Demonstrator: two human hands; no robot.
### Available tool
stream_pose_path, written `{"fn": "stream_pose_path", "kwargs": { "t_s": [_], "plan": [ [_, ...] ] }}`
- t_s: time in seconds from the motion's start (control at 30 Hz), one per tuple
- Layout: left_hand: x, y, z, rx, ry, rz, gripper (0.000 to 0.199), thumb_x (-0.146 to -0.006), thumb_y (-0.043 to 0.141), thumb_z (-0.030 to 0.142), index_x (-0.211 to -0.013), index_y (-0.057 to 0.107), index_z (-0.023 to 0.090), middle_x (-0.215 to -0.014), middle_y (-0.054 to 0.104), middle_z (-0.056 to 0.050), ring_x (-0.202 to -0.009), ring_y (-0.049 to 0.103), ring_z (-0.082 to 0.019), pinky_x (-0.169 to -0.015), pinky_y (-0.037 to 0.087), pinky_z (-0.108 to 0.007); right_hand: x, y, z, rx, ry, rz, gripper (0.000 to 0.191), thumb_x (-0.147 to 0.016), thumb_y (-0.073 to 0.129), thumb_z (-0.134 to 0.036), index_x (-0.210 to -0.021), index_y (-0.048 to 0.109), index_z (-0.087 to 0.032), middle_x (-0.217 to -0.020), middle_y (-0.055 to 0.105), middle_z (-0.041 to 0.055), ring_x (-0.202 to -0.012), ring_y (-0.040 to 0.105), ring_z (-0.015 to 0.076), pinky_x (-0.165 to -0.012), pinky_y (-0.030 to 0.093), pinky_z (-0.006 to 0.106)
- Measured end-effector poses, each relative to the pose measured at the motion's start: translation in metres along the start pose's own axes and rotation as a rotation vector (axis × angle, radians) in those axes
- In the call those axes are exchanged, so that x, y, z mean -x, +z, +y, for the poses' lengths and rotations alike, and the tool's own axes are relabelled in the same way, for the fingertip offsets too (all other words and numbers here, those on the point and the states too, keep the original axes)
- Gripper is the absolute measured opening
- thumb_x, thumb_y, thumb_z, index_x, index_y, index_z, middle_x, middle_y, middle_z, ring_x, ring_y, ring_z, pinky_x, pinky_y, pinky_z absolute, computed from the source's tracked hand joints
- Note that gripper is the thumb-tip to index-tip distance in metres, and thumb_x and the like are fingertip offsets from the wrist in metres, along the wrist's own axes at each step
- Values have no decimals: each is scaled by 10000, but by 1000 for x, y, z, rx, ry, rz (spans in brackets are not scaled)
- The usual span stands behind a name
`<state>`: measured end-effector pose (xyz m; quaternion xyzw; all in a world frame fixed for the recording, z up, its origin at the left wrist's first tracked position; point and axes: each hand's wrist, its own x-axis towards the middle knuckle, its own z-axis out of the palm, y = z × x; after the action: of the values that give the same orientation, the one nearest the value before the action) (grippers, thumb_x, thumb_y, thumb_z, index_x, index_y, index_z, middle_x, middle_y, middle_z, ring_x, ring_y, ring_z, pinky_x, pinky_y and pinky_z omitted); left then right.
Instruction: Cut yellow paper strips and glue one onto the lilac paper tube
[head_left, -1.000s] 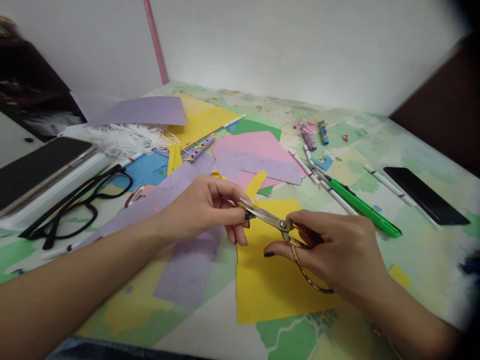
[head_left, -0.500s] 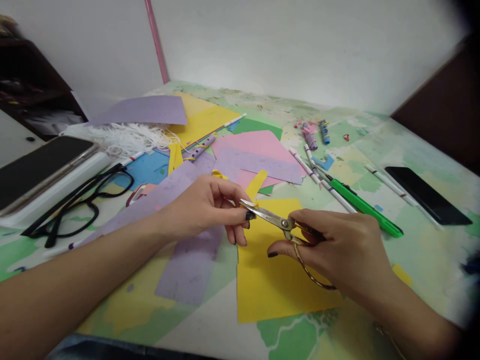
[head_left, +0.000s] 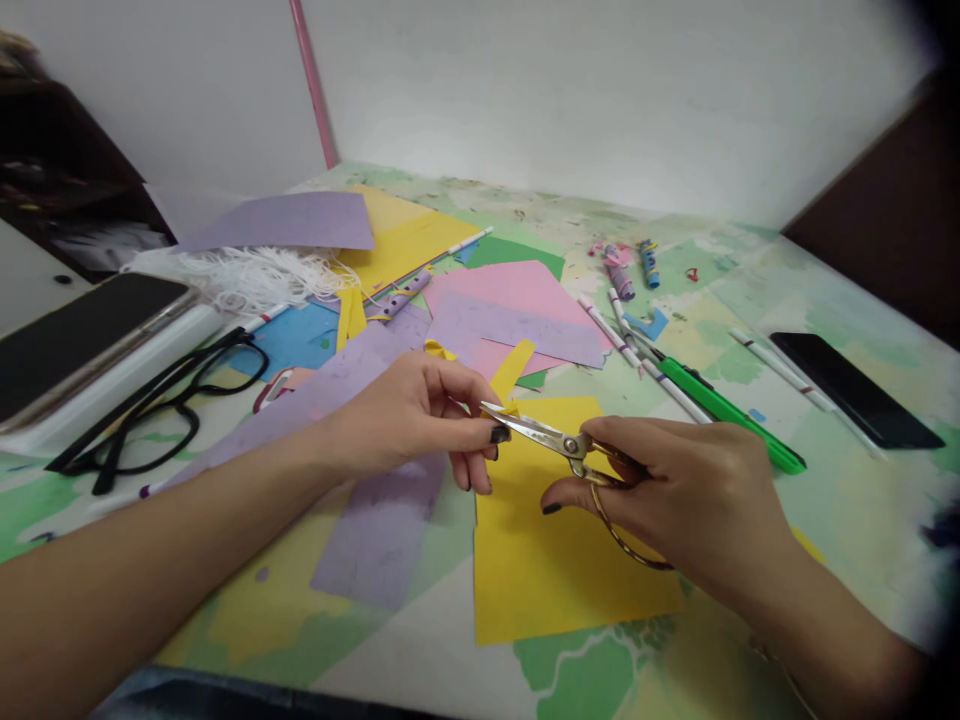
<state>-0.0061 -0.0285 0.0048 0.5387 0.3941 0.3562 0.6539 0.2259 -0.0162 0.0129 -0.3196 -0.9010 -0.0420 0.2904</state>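
Observation:
My right hand point(head_left: 675, 480) grips gold-handled scissors point(head_left: 544, 436), their blades pointing left and meeting my left fingertips. Pinched at thumb and forefinger, my left hand point(head_left: 435, 415) is closed at the blade tips on something small that I cannot make out. A bit of yellow paper shows at the blades, and a yellow strip point(head_left: 514, 366) lies just behind them. Under the scissors a yellow sheet point(head_left: 555, 580) rests on the table. Purple paper point(head_left: 382, 530) lies beneath my left hand and wrist.
Left are black glasses point(head_left: 184, 410), a dark device point(head_left: 82, 330) and white string point(head_left: 255, 280). Pink paper point(head_left: 510, 290) and a yellow sheet point(head_left: 412, 235) lie behind. A green cutter point(head_left: 735, 415), striped sticks, small rolls point(head_left: 649, 265) and a black phone point(head_left: 855, 392) are right.
My right hand and the scissors have shifted very slightly right, and the scissor handles look a little closer together. My left hand has barely moved.

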Motion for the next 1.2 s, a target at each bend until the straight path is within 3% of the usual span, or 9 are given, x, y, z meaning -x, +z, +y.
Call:
{"fn": "stream_pose_path", "kwargs": {
  "t_s": [0.3, 0.43, 0.57, 0.8, 1.2],
  "plan": [
    [-1, -2, 0, 1, -21, -16, 43, -795, 644, 113, -757, 655, 128, -608, 680, 31, -517, 705, -150, -471, 570, -164, 2, 1, 1, 19, 12, -6, 541, -827, 515, -638, -681, 681, -145, -420, 456, -42, -363, 369, 71, -384, 272, 231],
    [-2, -2, 1, 25, -46, -4, 24, -791, 653, 113, -770, 661, 121, -625, 706, 14, -562, 721, -170, -491, 587, -179, 0, 2, 1, 11, 28, 17, 551, -817, 513, -651, -615, 643, -155, -412, 442, -43, -364, 361, 63, -382, 268, 221],
    [-2, -1, 3, 60, -61, 25, 29, -805, 652, 135, -777, 644, 128, -660, 738, -13, -563, 721, -173, -491, 591, -191, -2, 3, 2, -46, 148, 5, 511, -779, 589, -633, -567, 602, -168, -408, 426, -49, -370, 341, 56, -385, 271, 214],
    [-2, 1, -1, 77, -67, 98, 64, -781, 684, 154, -826, 651, 123, -667, 737, -32, -581, 721, -166, -525, 592, -204, -3, 5, 0, -227, 348, -98, 394, -728, 692, -565, -661, 617, -185, -440, 394, -72, -410, 328, 66, -398, 257, 217],
    [-2, 5, 4, 31, -65, 97, 94, -799, 617, 81, -814, 705, 111, -683, 722, -21, -597, 710, -124, -558, 582, -173, 0, 13, -2, -137, 206, -78, 384, -761, 669, -536, -651, 576, -181, -464, 429, -65, -418, 337, 66, -441, 271, 214]
  ]
}}
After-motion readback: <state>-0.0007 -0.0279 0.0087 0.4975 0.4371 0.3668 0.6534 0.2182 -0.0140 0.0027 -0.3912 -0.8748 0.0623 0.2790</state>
